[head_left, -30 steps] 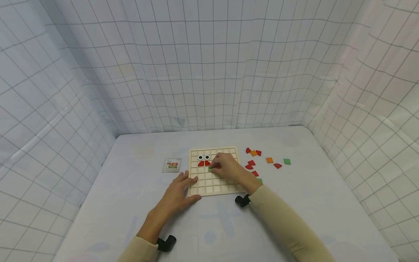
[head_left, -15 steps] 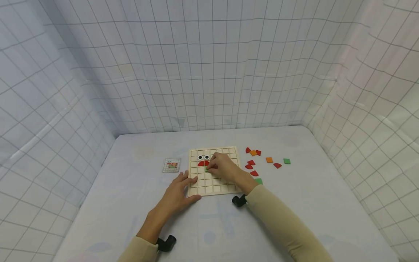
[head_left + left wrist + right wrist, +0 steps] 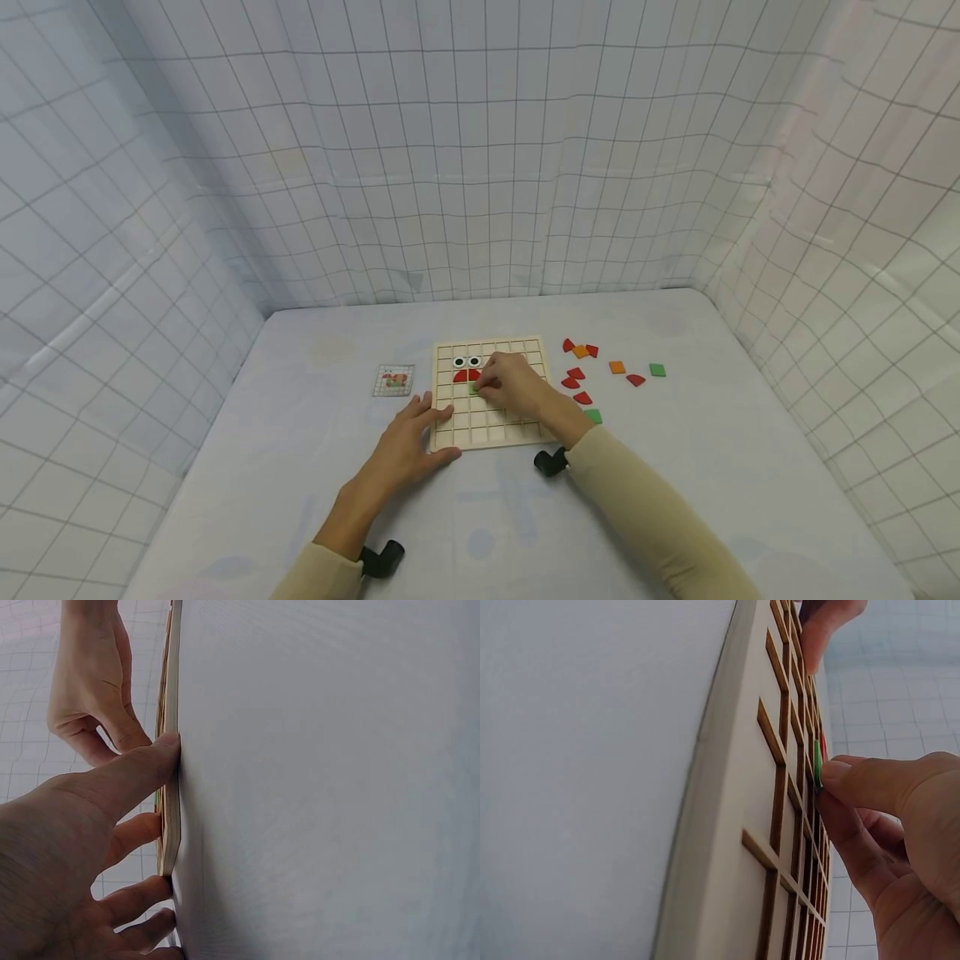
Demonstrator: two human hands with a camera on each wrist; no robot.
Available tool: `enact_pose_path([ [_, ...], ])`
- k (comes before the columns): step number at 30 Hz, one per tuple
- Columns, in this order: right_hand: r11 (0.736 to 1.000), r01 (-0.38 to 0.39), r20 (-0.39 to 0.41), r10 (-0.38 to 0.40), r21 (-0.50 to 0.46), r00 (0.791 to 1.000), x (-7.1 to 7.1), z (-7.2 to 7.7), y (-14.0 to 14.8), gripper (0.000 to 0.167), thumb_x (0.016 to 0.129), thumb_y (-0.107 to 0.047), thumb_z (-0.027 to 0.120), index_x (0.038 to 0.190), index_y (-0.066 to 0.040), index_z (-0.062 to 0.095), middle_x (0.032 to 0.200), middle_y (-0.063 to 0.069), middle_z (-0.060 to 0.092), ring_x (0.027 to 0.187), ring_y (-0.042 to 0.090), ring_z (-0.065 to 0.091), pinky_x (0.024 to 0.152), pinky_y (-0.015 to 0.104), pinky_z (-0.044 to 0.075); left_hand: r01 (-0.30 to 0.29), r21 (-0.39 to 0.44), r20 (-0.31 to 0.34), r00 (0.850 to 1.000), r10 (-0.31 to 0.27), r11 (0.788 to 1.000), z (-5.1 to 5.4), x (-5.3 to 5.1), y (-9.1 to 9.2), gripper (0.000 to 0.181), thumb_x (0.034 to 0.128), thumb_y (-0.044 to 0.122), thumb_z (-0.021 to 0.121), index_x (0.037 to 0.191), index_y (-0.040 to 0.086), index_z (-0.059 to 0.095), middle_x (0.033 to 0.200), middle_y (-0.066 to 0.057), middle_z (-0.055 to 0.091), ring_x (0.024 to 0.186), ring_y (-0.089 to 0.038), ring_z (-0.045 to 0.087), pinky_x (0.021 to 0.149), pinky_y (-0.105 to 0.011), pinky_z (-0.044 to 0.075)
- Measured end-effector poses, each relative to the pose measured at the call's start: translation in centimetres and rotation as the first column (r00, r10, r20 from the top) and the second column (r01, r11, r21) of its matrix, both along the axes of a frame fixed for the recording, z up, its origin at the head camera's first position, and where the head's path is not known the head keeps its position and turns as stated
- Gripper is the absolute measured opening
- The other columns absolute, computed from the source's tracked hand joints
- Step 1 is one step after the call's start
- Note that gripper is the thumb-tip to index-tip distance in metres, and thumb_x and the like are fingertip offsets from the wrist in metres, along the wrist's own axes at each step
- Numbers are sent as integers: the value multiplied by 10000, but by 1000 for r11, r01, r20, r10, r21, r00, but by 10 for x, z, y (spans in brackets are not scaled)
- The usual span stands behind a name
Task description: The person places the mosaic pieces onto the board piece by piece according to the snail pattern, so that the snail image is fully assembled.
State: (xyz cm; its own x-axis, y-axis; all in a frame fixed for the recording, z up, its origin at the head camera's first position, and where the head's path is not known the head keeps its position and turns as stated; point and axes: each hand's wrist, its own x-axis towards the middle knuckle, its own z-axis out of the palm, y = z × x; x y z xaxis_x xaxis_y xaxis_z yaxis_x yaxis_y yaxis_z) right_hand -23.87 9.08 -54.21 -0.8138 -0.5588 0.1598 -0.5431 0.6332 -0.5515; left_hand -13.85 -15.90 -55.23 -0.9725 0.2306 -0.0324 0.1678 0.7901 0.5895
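Observation:
A wooden grid board (image 3: 491, 433) lies on the table in the head view. Two eye tiles (image 3: 467, 362) sit side by side on it, with red quarter-circle tiles (image 3: 461, 377) just below them. My right hand (image 3: 513, 385) pinches a green tile (image 3: 817, 761) between thumb and forefinger at a square under the red ones; the fingers partly cover it. My left hand (image 3: 405, 437) rests at the board's near left corner, fingers spread. Its thumb touches the front edge and its forefinger lies on the board's face, as the left wrist view (image 3: 127, 776) shows.
A picture card (image 3: 393, 380) lies left of the board. Right of it are scattered several red quarter-circle tiles (image 3: 582, 398), orange squares (image 3: 617, 367) and green tiles (image 3: 657, 370). Gridded white curtains (image 3: 480, 167) enclose the table at the back and sides.
My right hand has shifted slightly left with the green tile, which now lies lower and flatter at the square below the red pieces. The left hand has stayed in place.

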Motion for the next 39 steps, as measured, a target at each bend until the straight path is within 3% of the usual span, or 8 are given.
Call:
enact_pose_path([
  [12, 997, 73, 31, -72, -21, 997, 6, 0, 21, 106, 1088, -120, 833, 1148, -89, 915, 1128, 28, 808, 1019, 140, 742, 953, 345, 687, -4, -9, -5, 1000, 4, 1000, -1, 0, 0, 745, 950, 317, 998, 1608, 119, 711, 1852, -251, 441, 1762, -528, 356, 1374, -734, 405],
  [21, 995, 101, -7, -101, -4, 995, 10, -1, 40, 93, 1065, -112, 859, 1137, -78, 907, 1098, 49, 799, 949, 116, 708, 861, 249, 649, 2, -2, -8, 1000, -2, 1000, -2, 0, -1, 742, 950, 305, 998, 1604, 106, 711, 1849, -263, 439, 1758, -537, 358, 1375, -735, 403],
  [30, 991, 131, 52, -131, 4, 990, 17, 0, 61, 122, 1066, -117, 857, 1175, -73, 889, 1123, 45, 788, 955, 125, 703, 882, 273, 657, 2, 0, -3, 1000, -2, 1000, -3, 0, -1, 748, 947, 301, 1000, 1606, 101, 708, 1854, -254, 434, 1762, -528, 354, 1384, -725, 394],
  [39, 985, 168, 45, -169, 27, 985, 19, -1, 83, 153, 1068, -134, 852, 1209, -86, 890, 1140, 31, 775, 987, 148, 692, 890, 303, 642, -4, -6, 1, 1000, 4, 1000, -2, 0, 0, 746, 947, 305, 1000, 1605, 108, 710, 1856, -244, 438, 1765, -518, 354, 1385, -725, 394],
])
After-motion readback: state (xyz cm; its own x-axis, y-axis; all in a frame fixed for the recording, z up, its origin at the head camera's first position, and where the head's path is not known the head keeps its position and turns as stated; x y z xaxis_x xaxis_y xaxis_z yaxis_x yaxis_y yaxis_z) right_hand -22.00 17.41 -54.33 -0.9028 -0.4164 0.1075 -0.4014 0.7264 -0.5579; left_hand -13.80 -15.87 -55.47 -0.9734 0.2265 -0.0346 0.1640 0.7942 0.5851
